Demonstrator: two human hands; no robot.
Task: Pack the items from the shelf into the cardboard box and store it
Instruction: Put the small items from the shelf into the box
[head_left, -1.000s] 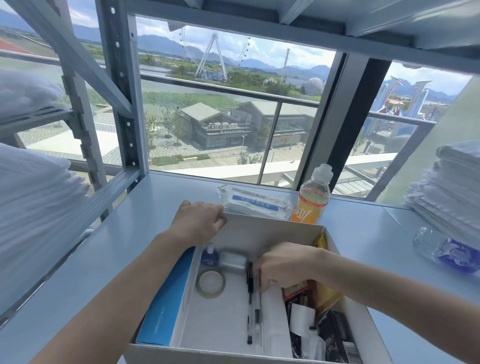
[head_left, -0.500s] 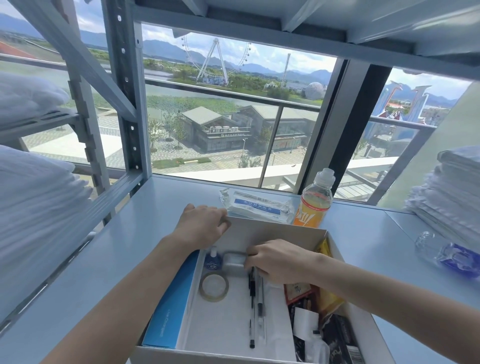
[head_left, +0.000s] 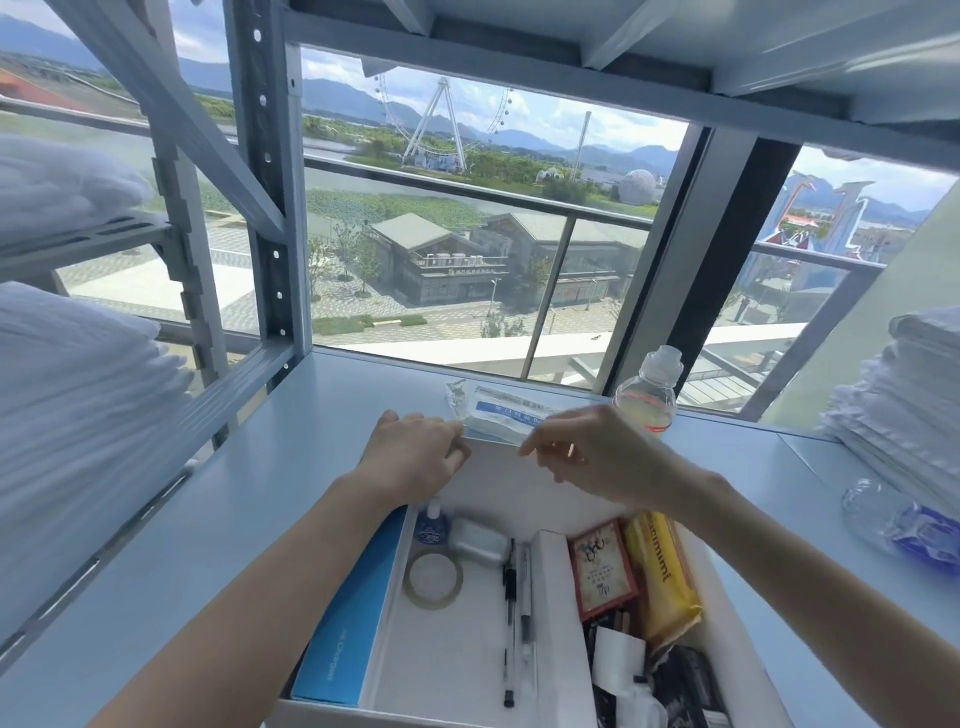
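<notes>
The cardboard box (head_left: 519, 470), white inside, stands on the grey shelf (head_left: 260, 499). It holds a blue carton (head_left: 353, 613), a tape roll (head_left: 434, 579), two pens (head_left: 511, 613), a small blue bottle (head_left: 430, 526), a silvery case (head_left: 478, 540), a red card pack (head_left: 602, 566) and a yellow packet (head_left: 662, 577). My left hand (head_left: 415, 457) curls over the box's far left rim. My right hand (head_left: 587, 457) hovers above the far rim, fingers apart and holding nothing, just short of a clear plastic packet (head_left: 498, 408). An orange drink bottle (head_left: 647, 400) stands behind my right hand.
A clear bottle with a blue label (head_left: 904, 525) lies on the shelf at right, below a stack of white towels (head_left: 904, 410). White bedding (head_left: 67, 395) fills the left rack. A steel upright (head_left: 270, 208) and the window stand behind.
My right hand has lifted out of the box, away from the pens, and moved up over the far rim toward the plastic packet. My left hand stays on the rim.
</notes>
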